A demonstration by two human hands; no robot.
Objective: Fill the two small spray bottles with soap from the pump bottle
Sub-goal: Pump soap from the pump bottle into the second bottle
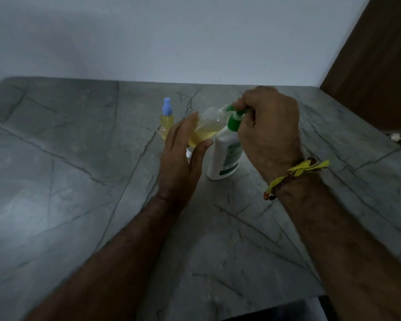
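A white pump bottle [225, 156] with a green pump head stands on the grey marble table [79, 181]. My right hand [269, 128] rests on top of the green pump head, fingers closed on it. My left hand [183, 156] holds a small clear spray bottle [206, 127] tilted, its open neck up against the green spout; yellow liquid fills its lower part. A second small spray bottle [167, 120] with a blue cap stands upright behind and to the left, full of yellow liquid.
A small clear object [188, 153] lies on the table under my left hand, mostly hidden. A pale wall runs behind the table and a brown wooden panel [375, 66] stands at the right. The table's front edge is at the lower right.
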